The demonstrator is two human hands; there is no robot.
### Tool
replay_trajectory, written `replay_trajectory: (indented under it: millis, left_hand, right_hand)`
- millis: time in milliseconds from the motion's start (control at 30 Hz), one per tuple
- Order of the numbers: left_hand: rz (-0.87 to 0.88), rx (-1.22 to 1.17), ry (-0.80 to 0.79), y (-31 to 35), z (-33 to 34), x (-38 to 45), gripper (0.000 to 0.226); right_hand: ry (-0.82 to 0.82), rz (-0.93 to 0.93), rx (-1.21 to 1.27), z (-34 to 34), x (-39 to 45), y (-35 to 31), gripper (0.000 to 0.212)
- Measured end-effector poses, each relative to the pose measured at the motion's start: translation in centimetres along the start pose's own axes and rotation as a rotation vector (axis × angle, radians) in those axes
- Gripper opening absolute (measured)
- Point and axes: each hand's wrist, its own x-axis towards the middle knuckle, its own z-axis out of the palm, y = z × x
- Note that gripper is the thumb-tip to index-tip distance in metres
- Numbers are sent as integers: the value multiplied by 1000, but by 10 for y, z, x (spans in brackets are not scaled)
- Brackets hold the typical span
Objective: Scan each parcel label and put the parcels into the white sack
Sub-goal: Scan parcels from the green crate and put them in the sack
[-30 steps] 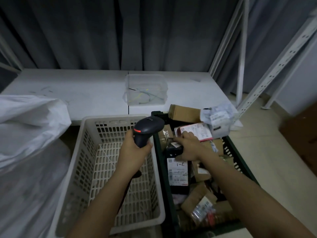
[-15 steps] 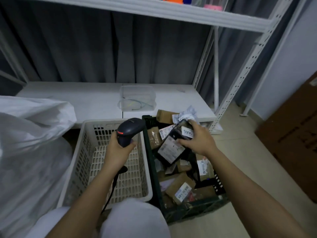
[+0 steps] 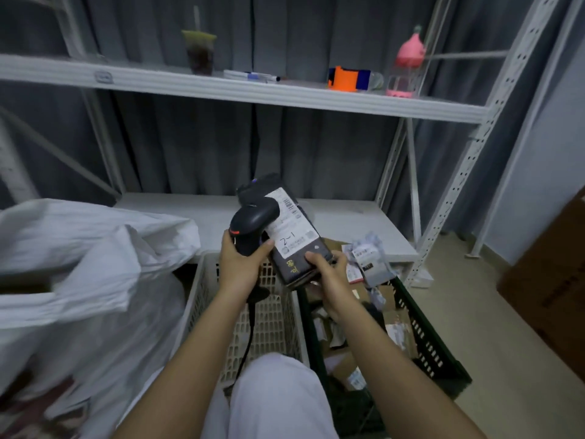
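The sack [image 3: 79, 280] lies left of the basket [image 3: 269, 327], and the crate [image 3: 427, 337] of parcels [image 3: 368, 258] stands right of it. Above both, the scanner [image 3: 253, 229] sits just left of the held parcel [image 3: 294, 239]. Behind, a shelf [image 3: 285, 93] bears a cup [image 3: 199, 52].

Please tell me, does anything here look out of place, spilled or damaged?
Nothing looks spilled or damaged. The parcels in the dark crate lie in a jumbled heap, which suits sorting work. One oddity: a drink cup stands on the upper shelf among pens, away from the parcel work.
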Motion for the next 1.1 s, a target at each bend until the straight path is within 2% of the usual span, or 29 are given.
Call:
replay_trajectory:
  millis: [133,167,267,367,433,500,600,667,833,1100]
  left_hand:
    - [21,-19,77,21,-21,-1,48]
    - [34,-9,88,26,-27,-1,48]
    - [84,38,118,37,-41,1,52]
    - [119,96,126,46,-53,2,53]
    - [118,118,113,50,-61,3,53]
    - [110,143,98,54,-68,6,53]
    - [93,204,109,57,-75,8,51]
    - [90,230,126,58,-80,10,53]
    - [105,337,89,61,-81,10,52]
    - [139,470,1,67,-64,11,59]
  right_hand:
    - [-181,-48,-69,22,-6,-4,56]
    - [-216,-61,-85,27,-8,-8,56]
    - [-224,-30,-125,43,-15,-23,36]
    - [-255,-2,-202,52,-16,-29,33]
    - [-317,16,-195,54,-15,-33,38]
    - [-362,14,-191,55,-14,-38,52]
    - [-311,-39,-187,59,-8,-39,75]
    - [-253,-50,-151,62,-2,-37,82]
    - [-147,-15,-73,69,7,-42,83]
    - [-118,-6,-100,66,16,-42,80]
